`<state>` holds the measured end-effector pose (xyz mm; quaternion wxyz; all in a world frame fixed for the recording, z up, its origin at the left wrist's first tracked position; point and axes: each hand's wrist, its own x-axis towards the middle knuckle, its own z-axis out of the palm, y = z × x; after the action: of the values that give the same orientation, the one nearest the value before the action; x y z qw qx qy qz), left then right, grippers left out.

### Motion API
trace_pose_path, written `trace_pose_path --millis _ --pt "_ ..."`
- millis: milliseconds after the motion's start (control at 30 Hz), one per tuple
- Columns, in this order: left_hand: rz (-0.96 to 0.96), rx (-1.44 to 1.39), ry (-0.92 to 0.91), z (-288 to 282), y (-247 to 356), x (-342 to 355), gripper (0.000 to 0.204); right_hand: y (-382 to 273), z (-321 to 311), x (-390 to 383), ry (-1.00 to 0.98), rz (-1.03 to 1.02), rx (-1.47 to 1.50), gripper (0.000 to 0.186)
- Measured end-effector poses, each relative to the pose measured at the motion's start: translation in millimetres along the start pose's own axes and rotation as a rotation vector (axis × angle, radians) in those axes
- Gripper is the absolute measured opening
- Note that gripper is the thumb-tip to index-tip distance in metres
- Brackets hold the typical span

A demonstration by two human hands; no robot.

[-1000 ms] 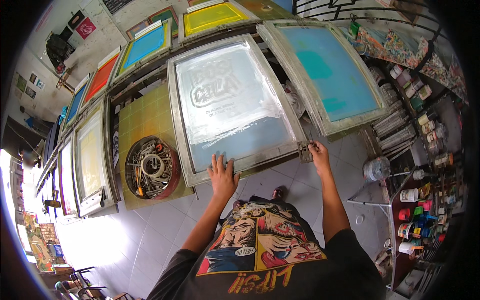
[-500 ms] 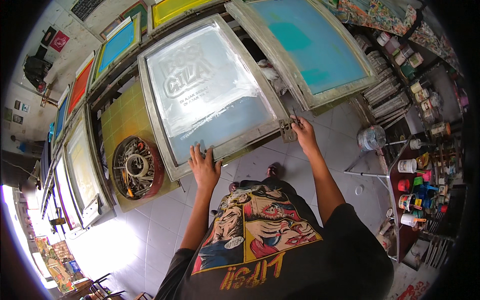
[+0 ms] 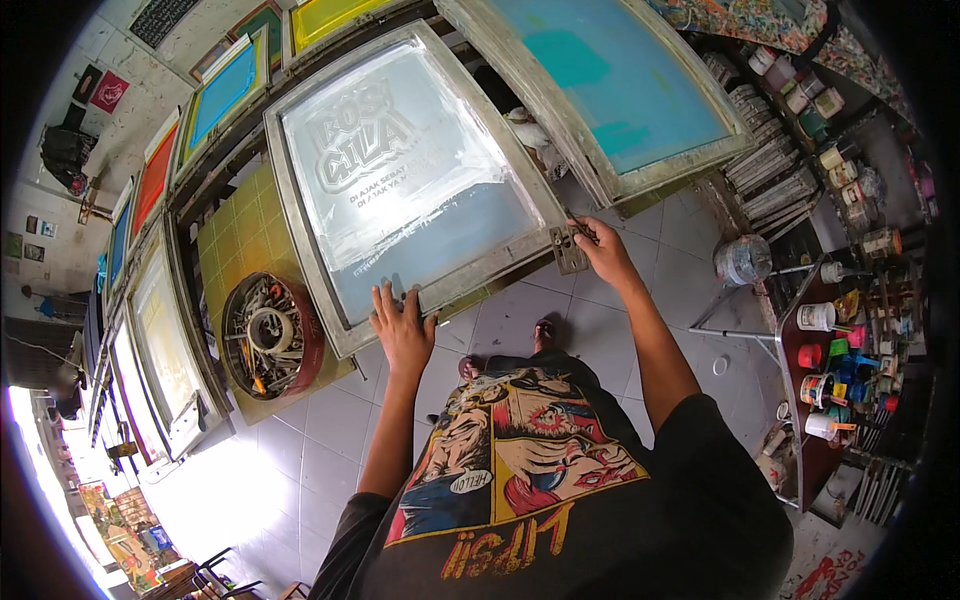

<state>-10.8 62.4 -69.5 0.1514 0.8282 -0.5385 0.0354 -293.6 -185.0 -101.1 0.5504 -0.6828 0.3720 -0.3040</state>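
Change: both hands have shifted lower and rightward along the frame's near edge since 1 s ago; frame itself unmoved.
Left hand [image 3: 403, 330]: fingers spread flat on the lower rail.
Right hand [image 3: 603, 250]: fingers curled on the corner hinge plate [image 3: 568, 247].
Screen frame [image 3: 410, 180]: leaning, long axis running away from the person, 2 hands at its near edge.
Appearance: grey mesh, pale lettering, worn metal rails.

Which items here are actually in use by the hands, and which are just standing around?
In hand:
- grey-framed printing screen with pale mesh, left hand flat on its near edge
- right hand at its metal corner hinge

Lying about:
- round red tray of tools
- teal-mesh screen
- paint pots on shelf
- clear plastic bottle
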Motion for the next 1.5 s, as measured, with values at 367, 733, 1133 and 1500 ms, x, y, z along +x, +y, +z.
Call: trace_pose_path --millis 367,733,1133,1500 --pt "0.016 -0.020 0.025 2 -5 0 0.053 8 14 -14 0.186 -0.069 -0.063 0.025" --pt "0.003 0.005 0.012 1 -4 -2 0.054 -2 6 -7 0.118 0.145 0.118 0.023" --pt "-0.057 -0.060 -0.058 -7 -1 2 0.062 -28 -3 -14 0.153 -0.150 -0.358 0.026" --pt "0.307 -0.219 -0.167 5 124 50 0.093 -36 -14 -7 0.051 -0.246 -0.682 0.022"
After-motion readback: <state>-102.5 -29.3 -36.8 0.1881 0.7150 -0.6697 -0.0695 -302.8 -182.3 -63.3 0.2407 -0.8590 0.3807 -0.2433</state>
